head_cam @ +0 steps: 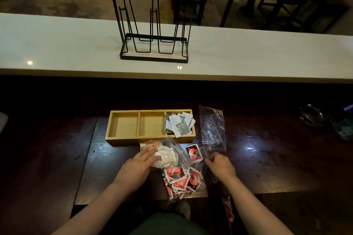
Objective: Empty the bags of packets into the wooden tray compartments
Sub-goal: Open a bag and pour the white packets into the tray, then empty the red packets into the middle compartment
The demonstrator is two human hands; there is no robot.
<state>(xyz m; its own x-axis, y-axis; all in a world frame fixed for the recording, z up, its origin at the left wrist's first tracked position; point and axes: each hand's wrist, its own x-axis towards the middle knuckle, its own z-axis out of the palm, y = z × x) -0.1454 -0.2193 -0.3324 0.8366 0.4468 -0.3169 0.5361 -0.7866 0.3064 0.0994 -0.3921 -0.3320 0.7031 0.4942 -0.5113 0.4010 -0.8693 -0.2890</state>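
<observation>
A wooden tray (122, 142) with three compartments lies on the dark table. Its right compartment holds several white and teal packets (178, 123); the left and middle ones are bare. In front of the tray lies a clear bag of brown and white packets (166, 153), and my left hand (140, 164) rests flat on it. Nearer me is a clear bag of red packets (180, 181). My right hand (221, 164) pinches the plastic edge of that bag. One red packet (193, 151) lies by the fingers. An emptied clear bag (213, 128) lies right of the tray.
A black wire rack with a wooden handle (153, 25) stands on the white counter (57, 44) beyond the table. A glass ashtray (312, 114) and a green item (343, 129) sit at the far right. A red wrapper (228, 210) lies below the table edge.
</observation>
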